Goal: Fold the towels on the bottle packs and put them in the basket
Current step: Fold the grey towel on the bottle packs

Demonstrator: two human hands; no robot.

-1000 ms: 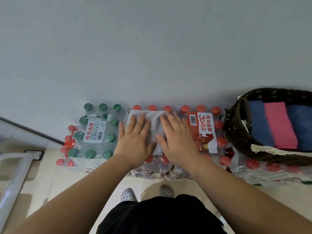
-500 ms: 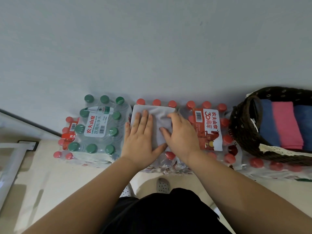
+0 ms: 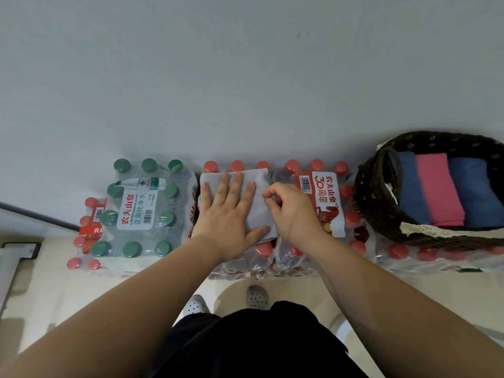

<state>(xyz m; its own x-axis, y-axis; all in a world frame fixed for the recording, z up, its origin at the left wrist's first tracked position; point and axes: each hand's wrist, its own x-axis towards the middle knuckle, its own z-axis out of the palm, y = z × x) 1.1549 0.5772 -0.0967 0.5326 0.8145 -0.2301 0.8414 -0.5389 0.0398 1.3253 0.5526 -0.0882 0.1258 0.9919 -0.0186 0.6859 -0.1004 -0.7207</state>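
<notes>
Change: right hand (image 3: 291,211) has gone from lying flat on the grey towel (image 3: 257,214) to curling its fingers at the towel's 3 o'clock edge; left hand (image 3: 226,214) remains flat.
Green-cap pack (image 3: 141,211): at 10 o'clock from the person, against the wall, bare on top, touching neither hand.
Left hand: fingers straight and spread, palm pressed on the towel's left half. Judged purpose: to pin the cloth so it cannot slide on the slick wrap.
Grey towel: at 12 o'clock, lying on the red-cap packs (image 3: 319,203), already reduced to a compact rectangle.
Right hand: fingertips curled, appearing to pinch the towel's right edge, probably for a last fold or a lift.
Red-cap packs: shrink-wrapped, with uneven cap tops, which gives a bumpy folding surface, so firm pressure helps.
Basket (image 3: 365,192): at 2 o'clock, standing on further packs, well apart from the towel.
Folded towels (image 3: 439,189): blue, pink and blue side by side in the basket. The grey one is not yet among them.
</notes>
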